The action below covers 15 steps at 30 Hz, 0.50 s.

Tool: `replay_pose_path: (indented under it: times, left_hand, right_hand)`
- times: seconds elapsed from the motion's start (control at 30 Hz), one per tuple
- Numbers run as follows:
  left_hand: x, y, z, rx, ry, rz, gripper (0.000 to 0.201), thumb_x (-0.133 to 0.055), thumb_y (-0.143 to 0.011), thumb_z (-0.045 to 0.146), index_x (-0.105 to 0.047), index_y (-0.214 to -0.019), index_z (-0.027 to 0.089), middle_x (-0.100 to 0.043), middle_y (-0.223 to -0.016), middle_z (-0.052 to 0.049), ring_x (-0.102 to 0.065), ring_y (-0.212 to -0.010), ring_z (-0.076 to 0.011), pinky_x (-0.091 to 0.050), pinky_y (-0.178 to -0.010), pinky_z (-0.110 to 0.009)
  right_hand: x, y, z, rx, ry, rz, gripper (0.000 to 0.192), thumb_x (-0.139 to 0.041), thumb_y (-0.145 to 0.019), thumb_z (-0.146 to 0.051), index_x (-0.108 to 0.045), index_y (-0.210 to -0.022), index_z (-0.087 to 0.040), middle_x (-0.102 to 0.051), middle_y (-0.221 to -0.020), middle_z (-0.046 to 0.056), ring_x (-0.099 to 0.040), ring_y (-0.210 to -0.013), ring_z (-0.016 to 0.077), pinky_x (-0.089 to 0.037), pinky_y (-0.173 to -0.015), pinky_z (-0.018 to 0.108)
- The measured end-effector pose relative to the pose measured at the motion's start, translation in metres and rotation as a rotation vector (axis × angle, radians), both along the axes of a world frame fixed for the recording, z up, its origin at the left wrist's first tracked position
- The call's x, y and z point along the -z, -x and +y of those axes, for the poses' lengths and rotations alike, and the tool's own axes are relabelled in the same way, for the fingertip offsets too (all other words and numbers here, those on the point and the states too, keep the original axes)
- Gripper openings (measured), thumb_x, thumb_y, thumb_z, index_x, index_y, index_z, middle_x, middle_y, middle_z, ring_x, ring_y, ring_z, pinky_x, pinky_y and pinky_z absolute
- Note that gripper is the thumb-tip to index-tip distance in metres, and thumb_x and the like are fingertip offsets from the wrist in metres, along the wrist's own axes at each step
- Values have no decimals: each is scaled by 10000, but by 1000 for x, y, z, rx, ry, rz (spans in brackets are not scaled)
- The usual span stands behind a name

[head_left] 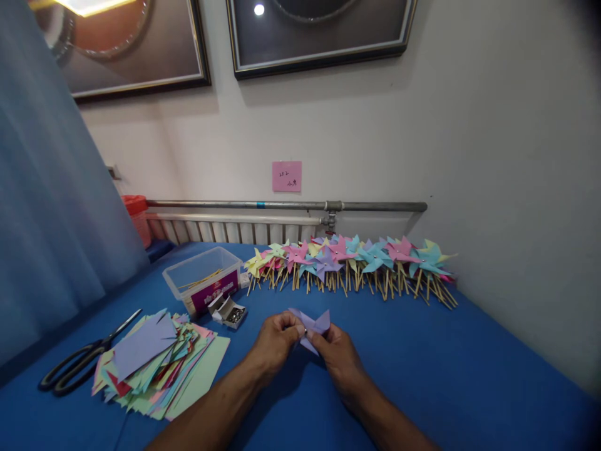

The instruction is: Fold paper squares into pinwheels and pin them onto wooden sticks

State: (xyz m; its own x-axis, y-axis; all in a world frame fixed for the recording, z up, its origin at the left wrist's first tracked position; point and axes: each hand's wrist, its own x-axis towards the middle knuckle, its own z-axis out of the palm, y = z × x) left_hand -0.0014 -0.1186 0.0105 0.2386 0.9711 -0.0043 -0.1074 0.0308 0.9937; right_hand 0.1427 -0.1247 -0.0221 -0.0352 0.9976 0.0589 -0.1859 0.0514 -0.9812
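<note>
While both hands pinch it, the lavender paper pinwheel sits between left hand and right hand, equally near each.

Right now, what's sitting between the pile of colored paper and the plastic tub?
In the head view, a small open box of pins lies between the paper pile and the plastic tub.
</note>
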Motion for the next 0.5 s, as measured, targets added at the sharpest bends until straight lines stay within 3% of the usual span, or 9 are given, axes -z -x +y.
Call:
replay_pose_path:
  times: [0.2,0.5]
  left_hand:
    - [3,0,2,-39,-41,49,277,-705,-667,404,-535,-625,190,-404,-495,84,-316,-481,-77,-259,-511,-237]
    - [9,0,-2,-137,-309,283,178,-573,-788,307,-549,-660,185,-517,-715,15,-474,-676,-132,-375,-656,-258]
  right_hand:
    - [-2,0,-1,-9,42,15,409,-824,-668,-490,-750,-876,-146,-744,-762,33,-627,-682,194,-477,-671,295]
    - [-1,1,-3,0,54,11,407,-815,-672,-481,-763,-884,-138,-711,-686,9,-566,-604,155,-422,-591,257]
